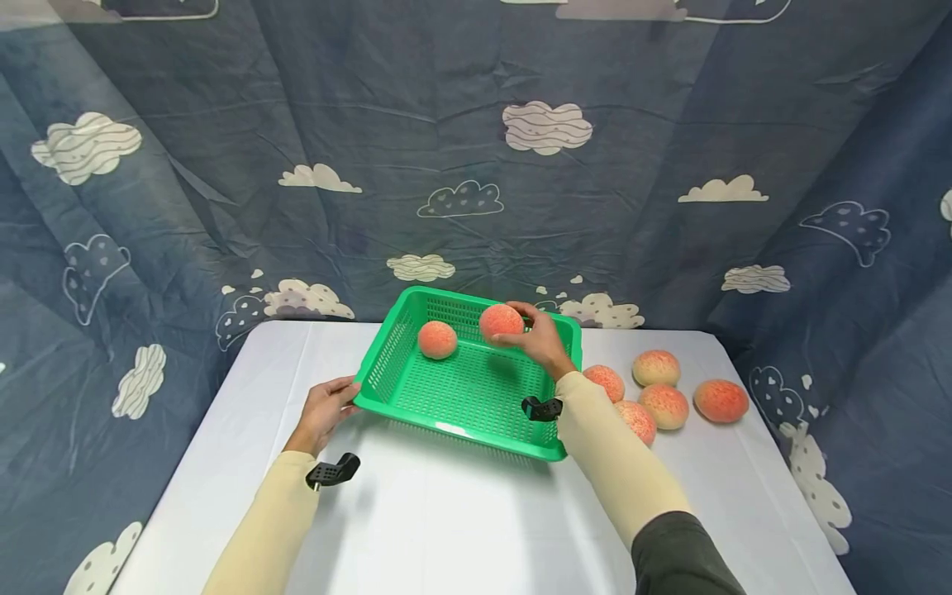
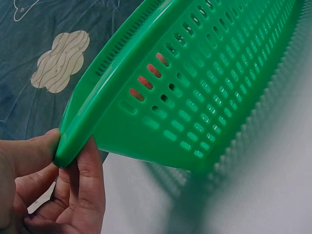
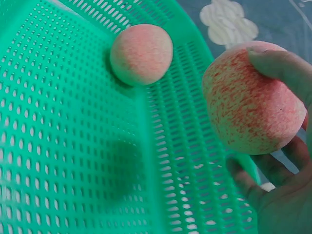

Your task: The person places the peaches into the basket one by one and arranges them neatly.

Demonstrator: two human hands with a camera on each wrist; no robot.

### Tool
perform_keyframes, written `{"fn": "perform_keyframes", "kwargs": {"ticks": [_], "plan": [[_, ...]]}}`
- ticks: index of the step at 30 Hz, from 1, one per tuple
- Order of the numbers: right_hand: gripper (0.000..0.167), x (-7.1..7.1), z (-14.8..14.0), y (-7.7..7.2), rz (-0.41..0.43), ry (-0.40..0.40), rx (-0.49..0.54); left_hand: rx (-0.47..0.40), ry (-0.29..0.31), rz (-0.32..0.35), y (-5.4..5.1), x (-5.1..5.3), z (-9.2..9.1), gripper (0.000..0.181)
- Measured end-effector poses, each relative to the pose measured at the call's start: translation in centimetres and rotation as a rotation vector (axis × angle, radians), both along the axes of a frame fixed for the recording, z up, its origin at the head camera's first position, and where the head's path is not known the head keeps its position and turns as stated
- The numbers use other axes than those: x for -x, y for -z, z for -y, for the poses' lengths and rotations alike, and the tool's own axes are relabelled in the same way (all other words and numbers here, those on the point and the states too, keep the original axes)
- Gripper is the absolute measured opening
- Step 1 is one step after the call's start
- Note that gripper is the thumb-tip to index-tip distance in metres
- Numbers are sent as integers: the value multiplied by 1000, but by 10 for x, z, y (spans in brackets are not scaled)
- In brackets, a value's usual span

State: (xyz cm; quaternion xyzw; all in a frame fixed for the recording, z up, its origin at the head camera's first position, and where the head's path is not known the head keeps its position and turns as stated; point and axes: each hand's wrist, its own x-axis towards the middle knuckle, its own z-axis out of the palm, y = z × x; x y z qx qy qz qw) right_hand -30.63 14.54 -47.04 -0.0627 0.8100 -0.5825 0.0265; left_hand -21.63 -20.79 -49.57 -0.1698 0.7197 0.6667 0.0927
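Observation:
A green perforated basket (image 1: 461, 388) stands on the white table, one peach-like fruit (image 1: 437, 340) inside near its back left. The left hand (image 1: 324, 413) pinches the basket's front left corner; in the left wrist view, thumb and fingers (image 2: 90, 183) grip the rim (image 2: 97, 102). Above the basket's back right part, the right hand (image 1: 539, 335) holds a second pinkish-red fruit (image 1: 502, 323) between thumb and fingers. In the right wrist view this fruit (image 3: 251, 97) is off the basket floor, with the other fruit (image 3: 141, 54) lying beyond it against the basket wall.
Several red and yellow fruits (image 1: 664, 406) lie on the white table (image 1: 416, 529) to the right of the basket, some partly behind the right forearm. A dark blue cloth with cloud prints (image 1: 461, 99) hangs behind and beside the table.

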Motion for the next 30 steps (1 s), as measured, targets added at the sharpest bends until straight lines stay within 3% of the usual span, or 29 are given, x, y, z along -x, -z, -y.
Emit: {"fn": "perform_keyframes", "kwargs": {"ticks": [11,18,30], "plan": [[65,16,25,26,112,4,-33,16,-3,-5,1,0,-3,43],[67,17,38,43,166,28,-63,21,-15,9,1,0,-1,42],[68,15,50,58,205,121,-50,34,-19,12,0,-1,-1,42]]}}
